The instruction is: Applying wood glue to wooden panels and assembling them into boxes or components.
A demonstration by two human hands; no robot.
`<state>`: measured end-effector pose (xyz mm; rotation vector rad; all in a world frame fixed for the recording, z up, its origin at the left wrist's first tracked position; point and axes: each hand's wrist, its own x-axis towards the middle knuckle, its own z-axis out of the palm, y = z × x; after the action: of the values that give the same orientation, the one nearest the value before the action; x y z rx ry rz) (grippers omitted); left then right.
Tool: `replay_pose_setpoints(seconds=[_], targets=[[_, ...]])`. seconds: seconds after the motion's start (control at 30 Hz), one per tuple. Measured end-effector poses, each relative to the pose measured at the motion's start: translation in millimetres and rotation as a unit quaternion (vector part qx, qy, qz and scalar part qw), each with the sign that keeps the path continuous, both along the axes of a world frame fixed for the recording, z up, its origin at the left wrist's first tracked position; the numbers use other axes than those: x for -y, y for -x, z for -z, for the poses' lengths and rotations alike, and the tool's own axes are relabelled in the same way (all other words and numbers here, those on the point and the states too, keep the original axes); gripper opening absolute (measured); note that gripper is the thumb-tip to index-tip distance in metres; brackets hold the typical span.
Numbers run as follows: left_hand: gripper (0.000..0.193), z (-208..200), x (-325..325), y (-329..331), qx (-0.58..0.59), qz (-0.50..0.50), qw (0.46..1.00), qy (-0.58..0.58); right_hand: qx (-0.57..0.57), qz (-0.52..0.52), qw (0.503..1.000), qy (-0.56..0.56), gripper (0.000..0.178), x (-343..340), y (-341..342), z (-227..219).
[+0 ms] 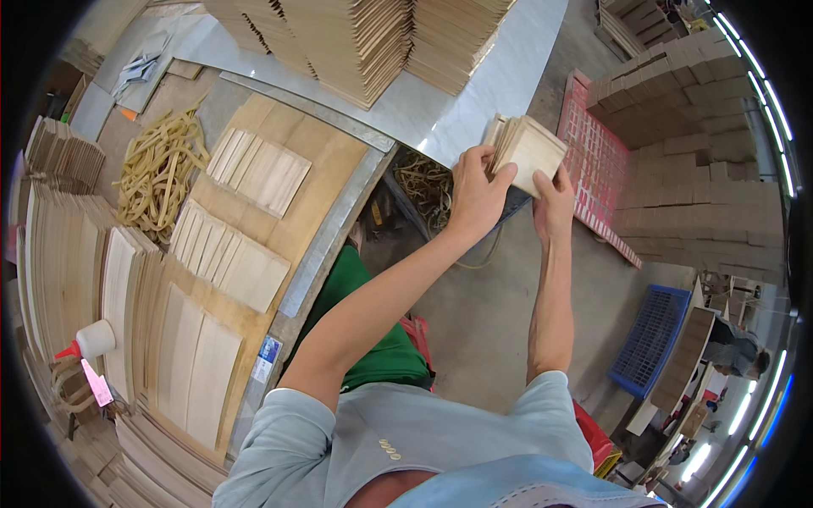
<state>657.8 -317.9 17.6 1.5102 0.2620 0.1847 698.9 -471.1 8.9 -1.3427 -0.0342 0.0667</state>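
Note:
A small stack of thin square wooden panels (535, 147) is held up in front of me, tilted, by both hands. My left hand (476, 190) grips its left side, thumb over the near face. At the lower right corner, my right hand (553, 201) has its thumb on the front and the fingers partly hidden behind. Left of me, the wooden workbench (326, 182) carries a fanned group of short panels (262, 169), a second fanned group (233, 254) nearer, and longer boards (196, 364) closest to me.
Tall panel stacks (339, 51) stand on the grey metal table (483, 110) ahead. A tangle of yellowish bands (161, 169) and a white glue bottle (95, 339) lie left. To the right are a red pallet (593, 161), stacked brown blocks (694, 186) and a blue crate (650, 339).

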Motion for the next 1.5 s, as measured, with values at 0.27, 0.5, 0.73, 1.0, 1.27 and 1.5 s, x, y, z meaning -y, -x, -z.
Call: replay_pose_setpoints(seconds=[0.27,0.5,0.73,1.0,1.27,1.5], targets=[[0.067,-26,-82,126,0.079,-0.078,0.984,-0.14,0.021,-0.147,0.986,-0.07,0.073,-92,74,-26],[0.069,4,-133,176,-0.03,-0.273,0.949,-0.152,-0.032,-0.377,0.924,0.051,0.075,-212,69,-22],[0.081,13,-156,152,-0.069,-0.312,0.946,-0.045,-0.017,-0.457,0.872,0.172,0.073,-262,40,-26],[0.086,4,-167,138,-0.119,-0.319,0.939,-0.051,-0.013,-0.476,0.861,0.175,0.068,-277,26,-25],[0.089,-3,-169,141,-0.116,-0.31,0.941,-0.07,-0.005,-0.457,0.871,0.179,0.065,-275,31,-31],[0.091,3,-173,138,-0.128,-0.296,0.943,-0.088,-0.003,-0.449,0.87,0.204,0.061,-272,29,-20]])
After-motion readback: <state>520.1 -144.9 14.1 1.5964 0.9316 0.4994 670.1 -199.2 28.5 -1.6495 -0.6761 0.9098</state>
